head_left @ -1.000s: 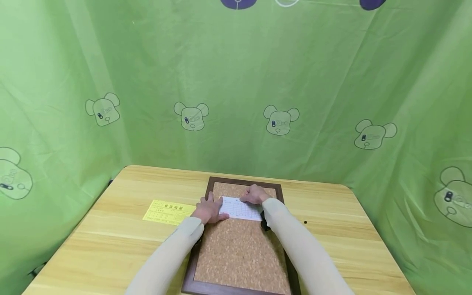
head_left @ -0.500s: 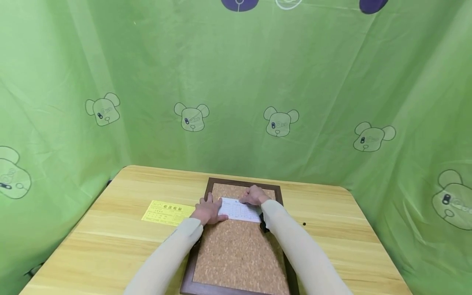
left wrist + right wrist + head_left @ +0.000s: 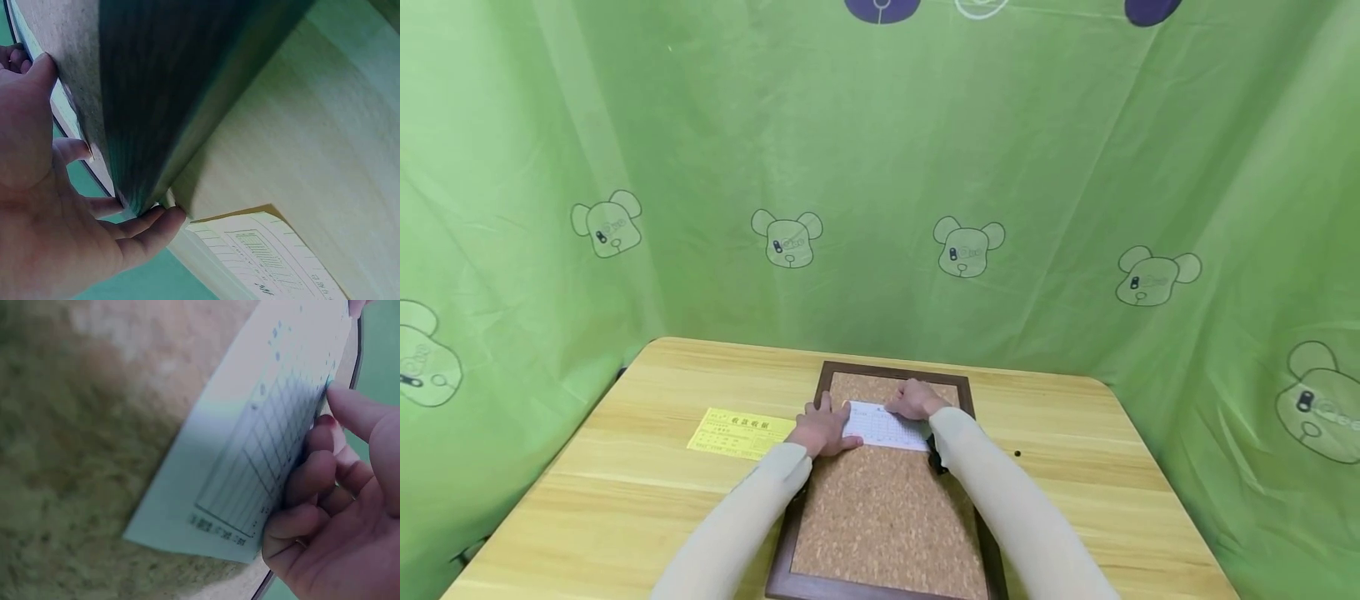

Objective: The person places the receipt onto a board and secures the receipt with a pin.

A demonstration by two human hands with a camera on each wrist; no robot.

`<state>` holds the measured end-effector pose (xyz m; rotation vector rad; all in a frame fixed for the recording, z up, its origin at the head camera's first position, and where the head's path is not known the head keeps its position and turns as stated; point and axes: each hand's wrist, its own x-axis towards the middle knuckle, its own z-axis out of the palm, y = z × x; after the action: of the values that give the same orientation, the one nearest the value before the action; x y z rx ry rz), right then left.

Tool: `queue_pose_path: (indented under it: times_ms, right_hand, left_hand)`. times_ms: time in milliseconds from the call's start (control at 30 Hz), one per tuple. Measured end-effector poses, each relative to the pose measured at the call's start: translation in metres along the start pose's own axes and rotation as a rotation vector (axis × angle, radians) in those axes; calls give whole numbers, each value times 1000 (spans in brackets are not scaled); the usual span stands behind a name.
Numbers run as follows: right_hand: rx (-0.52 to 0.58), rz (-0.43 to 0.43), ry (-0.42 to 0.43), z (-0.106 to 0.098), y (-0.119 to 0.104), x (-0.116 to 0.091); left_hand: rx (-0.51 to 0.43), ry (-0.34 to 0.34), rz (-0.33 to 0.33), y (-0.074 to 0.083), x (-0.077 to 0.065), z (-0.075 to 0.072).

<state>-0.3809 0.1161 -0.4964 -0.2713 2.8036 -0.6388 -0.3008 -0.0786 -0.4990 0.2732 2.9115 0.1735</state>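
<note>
A white printed form (image 3: 880,427) lies across the upper half of a cork board (image 3: 887,517) with a dark wooden frame. My left hand (image 3: 822,427) rests spread at the form's left end. In the left wrist view its thumb (image 3: 42,72) reaches onto the board, and other fingers lie at the frame's edge (image 3: 134,187). At the form's top edge, my right hand (image 3: 916,400) has its fingers curled. In the right wrist view its thumb tip (image 3: 337,394) presses at a tiny bluish spot (image 3: 329,381); what that is, I cannot tell.
A yellow printed receipt slip (image 3: 741,433) lies on the wooden table (image 3: 625,467) left of the board. To the right of the board is a small black round thing (image 3: 1018,453). A green curtain (image 3: 880,167) with bear-head prints encloses the back and sides.
</note>
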Motion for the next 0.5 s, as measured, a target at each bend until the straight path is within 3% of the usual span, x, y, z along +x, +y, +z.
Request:
queue_pose_path:
  times_ms: [300, 500]
  right_hand:
    - [46, -43, 70, -27, 0, -30]
    - [-37, -151, 101, -44, 7, -53]
  left_hand:
    - [-121, 0, 41, -1, -5, -1]
    - [-191, 47, 75, -9, -15, -7]
